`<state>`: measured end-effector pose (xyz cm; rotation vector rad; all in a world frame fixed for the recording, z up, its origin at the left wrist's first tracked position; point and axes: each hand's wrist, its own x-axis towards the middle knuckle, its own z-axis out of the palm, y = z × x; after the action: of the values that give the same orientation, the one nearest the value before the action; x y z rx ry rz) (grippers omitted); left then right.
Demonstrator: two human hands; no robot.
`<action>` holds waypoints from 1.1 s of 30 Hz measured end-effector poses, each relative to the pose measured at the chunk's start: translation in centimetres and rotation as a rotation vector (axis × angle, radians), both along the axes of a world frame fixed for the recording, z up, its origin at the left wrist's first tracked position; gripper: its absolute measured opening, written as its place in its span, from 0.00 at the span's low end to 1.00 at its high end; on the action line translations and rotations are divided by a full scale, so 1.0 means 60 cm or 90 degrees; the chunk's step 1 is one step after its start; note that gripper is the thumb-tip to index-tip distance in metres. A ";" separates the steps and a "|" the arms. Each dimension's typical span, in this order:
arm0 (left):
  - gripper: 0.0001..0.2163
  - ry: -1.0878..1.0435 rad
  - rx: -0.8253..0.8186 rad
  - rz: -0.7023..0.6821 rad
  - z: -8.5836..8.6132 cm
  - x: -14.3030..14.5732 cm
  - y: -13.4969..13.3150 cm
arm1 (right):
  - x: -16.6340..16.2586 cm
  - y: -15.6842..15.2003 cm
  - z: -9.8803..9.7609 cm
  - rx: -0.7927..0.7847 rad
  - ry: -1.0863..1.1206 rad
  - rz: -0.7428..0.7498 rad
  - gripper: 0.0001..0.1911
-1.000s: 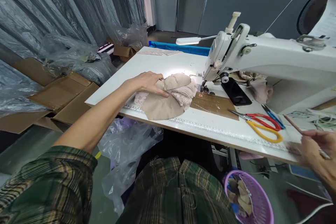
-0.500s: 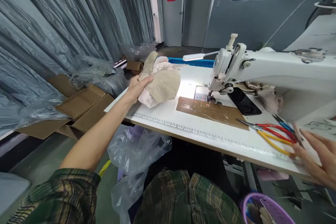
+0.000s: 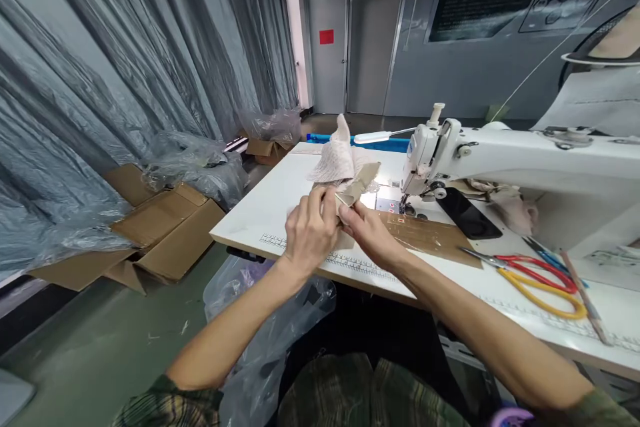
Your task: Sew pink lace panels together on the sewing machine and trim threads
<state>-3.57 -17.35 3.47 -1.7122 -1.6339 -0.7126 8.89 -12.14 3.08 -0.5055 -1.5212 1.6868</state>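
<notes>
Both of my hands meet over the table's front part, left of the sewing machine [image 3: 465, 153]. My left hand [image 3: 313, 230] is closed around a bunched piece of fabric [image 3: 337, 159], pale pink lace with a beige layer. Against it, my right hand [image 3: 367, 230] pinches the beige part [image 3: 363, 183] of the same piece, thumb toward the left hand. The lace stands up beyond my fingers, and what lies inside my grip is hidden. Right of the hands, a brown board [image 3: 430, 237] lies before the needle area.
Red-and-yellow-handled scissors [image 3: 540, 277] and a thin stick-like tool [image 3: 583, 297] lie at the table's right. A black phone [image 3: 470, 213] rests under the machine arm. A printed ruler [image 3: 365, 268] runs along the front edge. Cardboard boxes [image 3: 165, 233] stand on the floor at left.
My right hand has left the tools at the right and joined my left hand at the fabric. The fabric has moved right and been turned and bunched. The view has tilted up slightly.
</notes>
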 end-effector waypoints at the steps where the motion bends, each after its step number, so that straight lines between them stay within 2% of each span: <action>1: 0.21 -0.014 -0.003 -0.018 -0.003 0.009 -0.007 | -0.011 0.013 0.003 -0.047 0.055 0.015 0.28; 4: 0.25 -0.077 -0.053 -0.146 -0.007 0.018 -0.020 | -0.021 0.050 0.011 -0.171 0.114 0.000 0.21; 7: 0.23 -0.168 -0.119 -0.251 0.005 0.001 -0.014 | -0.014 0.078 0.012 -0.273 0.050 -0.016 0.16; 11: 0.13 -0.235 -0.159 -0.248 0.040 -0.039 0.033 | -0.004 0.107 0.006 -0.328 -0.019 0.080 0.14; 15: 0.09 -0.151 -0.257 -0.284 0.073 -0.053 0.092 | 0.008 0.132 -0.001 -0.336 -0.022 0.129 0.15; 19: 0.10 -0.011 -0.339 -0.238 0.100 -0.037 0.134 | 0.021 0.152 0.007 -0.283 0.002 0.176 0.16; 23: 0.10 0.078 -0.405 -0.250 0.132 -0.030 0.158 | 0.027 0.167 0.028 -0.207 -0.015 0.136 0.17; 26: 0.10 0.000 -0.444 -0.316 0.151 -0.037 0.159 | 0.031 0.183 0.039 -0.086 -0.085 0.101 0.14; 28: 0.10 -0.095 -0.474 -0.343 0.156 -0.041 0.154 | 0.034 0.194 0.040 -0.005 -0.158 0.057 0.16; 31: 0.11 -0.238 -0.489 -0.339 0.148 -0.046 0.148 | 0.038 0.205 0.036 0.063 -0.259 0.000 0.26; 33: 0.12 -0.314 -0.485 -0.336 0.133 -0.052 0.147 | 0.041 0.206 0.034 0.094 -0.318 -0.005 0.29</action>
<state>-6.66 -8.50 11.45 -2.7507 -1.9494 -0.8670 11.36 0.22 5.13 -0.8995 -1.9744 1.4931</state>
